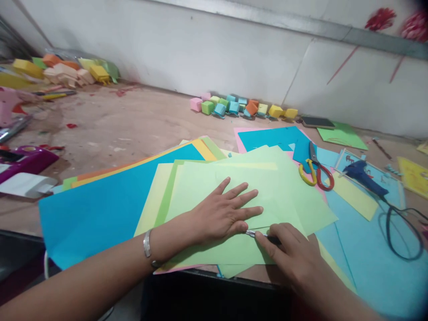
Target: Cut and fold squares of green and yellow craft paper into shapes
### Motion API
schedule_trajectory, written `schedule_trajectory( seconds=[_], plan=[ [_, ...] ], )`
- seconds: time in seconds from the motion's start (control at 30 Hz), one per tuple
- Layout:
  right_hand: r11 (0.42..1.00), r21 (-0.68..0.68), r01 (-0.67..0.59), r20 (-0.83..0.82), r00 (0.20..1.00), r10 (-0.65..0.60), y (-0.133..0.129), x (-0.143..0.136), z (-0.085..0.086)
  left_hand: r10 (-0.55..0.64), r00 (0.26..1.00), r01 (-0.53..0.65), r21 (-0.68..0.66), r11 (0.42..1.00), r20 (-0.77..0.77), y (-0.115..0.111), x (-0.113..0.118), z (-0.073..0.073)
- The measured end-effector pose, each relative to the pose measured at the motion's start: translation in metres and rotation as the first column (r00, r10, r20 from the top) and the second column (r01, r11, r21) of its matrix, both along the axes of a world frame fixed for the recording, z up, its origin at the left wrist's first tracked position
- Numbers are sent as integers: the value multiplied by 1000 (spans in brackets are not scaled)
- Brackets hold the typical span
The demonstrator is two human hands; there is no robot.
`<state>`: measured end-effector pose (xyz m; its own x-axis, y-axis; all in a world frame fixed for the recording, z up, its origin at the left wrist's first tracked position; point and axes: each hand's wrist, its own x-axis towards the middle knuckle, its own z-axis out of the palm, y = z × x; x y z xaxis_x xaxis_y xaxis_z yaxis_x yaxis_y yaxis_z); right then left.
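My left hand (230,209) lies flat with fingers spread on a light green paper sheet (217,252), pressing on it. In my right hand (290,249) is a slim utility knife (250,233) with a silver tip and black body, held low against the same sheet. Its tip sits right beside my left thumb, and a thin dark line shows on the paper there. More sheets lie beneath, among them a blue sheet (96,218) to the left and a pale yellow sheet (150,196).
Scissors (313,167) and a blue glue gun (364,177) with a cable rest on papers at the right. Small folded paper cubes (234,107) line the wall near a dark phone (317,122). At left are a white charger (26,185), a purple object (31,162) and more paper shapes (67,73).
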<state>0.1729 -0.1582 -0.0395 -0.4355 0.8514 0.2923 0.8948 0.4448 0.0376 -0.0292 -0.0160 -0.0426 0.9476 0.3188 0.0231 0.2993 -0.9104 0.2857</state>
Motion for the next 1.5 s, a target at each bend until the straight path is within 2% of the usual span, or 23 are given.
schedule_trajectory(
  seconds=[0.13,0.37,0.5,0.63,0.83,1.0,1.13,1.27,1.4,1.5],
  plan=[
    [997,-24,69,0,998,-69,0,-12,2,2,1000,-2,4,1000,6,0,0,2],
    [1000,-16,19,42,999,-18,2,-10,10,3,1000,-3,-8,1000,-1,0,0,3],
    [997,-64,-51,79,995,56,3,-3,17,6,1000,-6,-21,1000,4,-1,0,2],
    [998,-29,-47,101,994,50,1,1,16,13,1000,-13,-29,1000,3,-1,0,3],
    [989,-142,-52,-17,999,50,-9,12,12,0,999,-3,-64,998,-46,0,2,9],
    [993,-119,3,-99,995,-15,-19,17,10,1,999,-3,-66,998,-35,-1,2,7],
    [997,-64,-33,-57,998,29,-29,22,10,-3,1000,2,-58,998,-9,0,1,5],
    [994,-75,-75,-26,997,74,-28,22,19,0,1000,-2,-79,997,-27,0,2,6],
    [993,-88,-84,9,996,85,-14,13,33,9,999,-13,-91,996,-44,0,2,9],
    [981,-170,-93,-7,996,93,-4,8,44,13,999,-17,-97,995,-35,-1,1,9]
  ],
)
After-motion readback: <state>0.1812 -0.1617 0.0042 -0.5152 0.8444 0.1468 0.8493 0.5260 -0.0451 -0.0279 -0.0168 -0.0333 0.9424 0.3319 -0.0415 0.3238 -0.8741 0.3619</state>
